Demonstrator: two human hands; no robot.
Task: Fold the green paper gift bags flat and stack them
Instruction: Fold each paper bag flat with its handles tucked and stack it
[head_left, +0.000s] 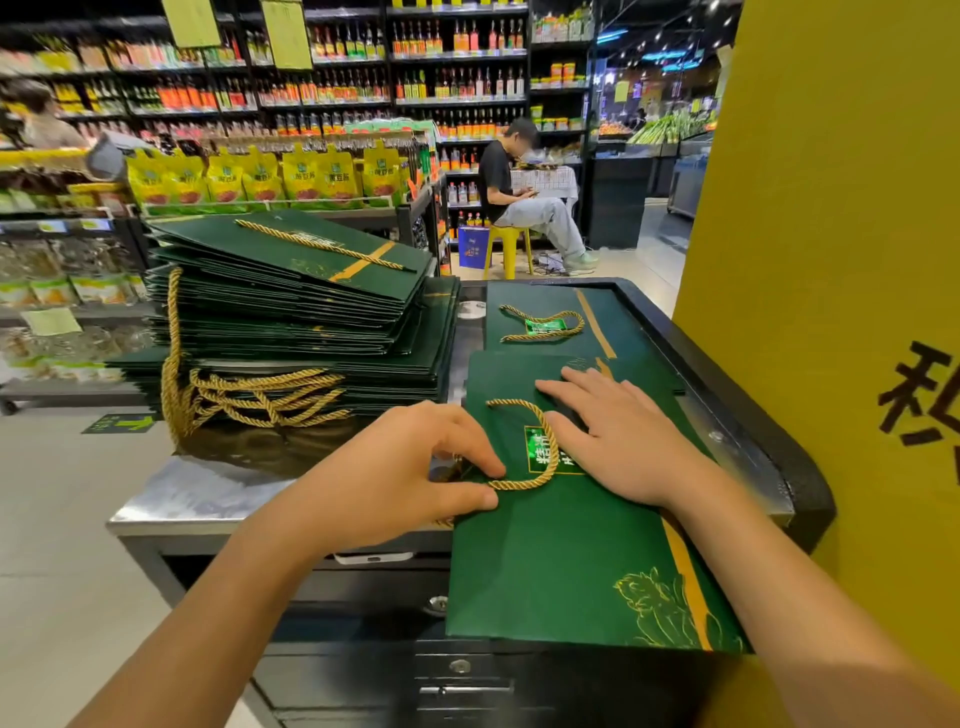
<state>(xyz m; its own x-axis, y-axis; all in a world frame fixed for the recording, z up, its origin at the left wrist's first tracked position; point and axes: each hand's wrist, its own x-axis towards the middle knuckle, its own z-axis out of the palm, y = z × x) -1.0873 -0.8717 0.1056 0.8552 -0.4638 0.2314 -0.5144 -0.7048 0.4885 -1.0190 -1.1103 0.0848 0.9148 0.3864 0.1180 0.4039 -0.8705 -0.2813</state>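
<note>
Flat green gift bag (545, 571) under both hands on the steel surface (208, 493)

From my feed, the left hand (415, 467) has thumb and forefinger curled together, pinching the bag's left edge right where the gold rope handle (524, 441) meets it. The right hand (618, 441) lies palm-down on the bag's upper part, fingers straight and slightly apart, beside the printed label. The bag lies flat with its near end overhanging the front of the surface. Just behind it, partly tucked under it, I see a second flat bag (550, 312) with its handle looped on top. To the left stands a tall stack of folded bags (291, 312), rope handles spilling off its front. A yellow pillar (831, 260) fills the right side, and further back a person (519, 197) sits on a yellow stool before the bottle shelves.
</note>
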